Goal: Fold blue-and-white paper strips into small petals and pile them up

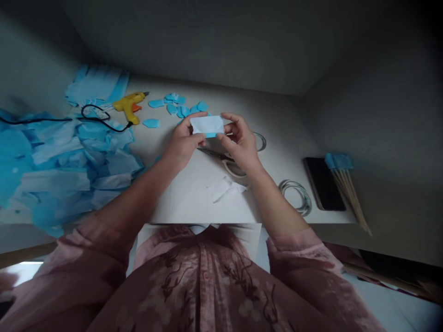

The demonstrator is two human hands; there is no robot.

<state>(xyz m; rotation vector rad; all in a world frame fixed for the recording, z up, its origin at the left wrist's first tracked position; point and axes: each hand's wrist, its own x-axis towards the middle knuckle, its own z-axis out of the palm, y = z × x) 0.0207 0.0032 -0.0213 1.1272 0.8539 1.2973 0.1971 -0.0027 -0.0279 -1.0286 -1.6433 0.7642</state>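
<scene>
Both hands hold a small rectangular piece of white and light-blue fabric (207, 125) above the table, its long side running left to right. My left hand (185, 140) pinches the left end between thumb and fingers. At the right end, the thumb and fingertips of my right hand (240, 138) grip it. Beneath my right hand lie scissors (235, 169) with pale handles, partly hidden by that hand, blades pointing left. White scraps (226, 190) rest on the table nearer to me. Beyond the hands are several small blue cut pieces (182, 110).
A yellow glue gun (129, 105) with a black cord lies at the back left. Blue and white fabric pieces (79, 157) are heaped at the left. On the right are a roll of tape (296, 197), a black phone (324, 184) and wooden sticks (349, 193) with blue tops. Walls enclose the table.
</scene>
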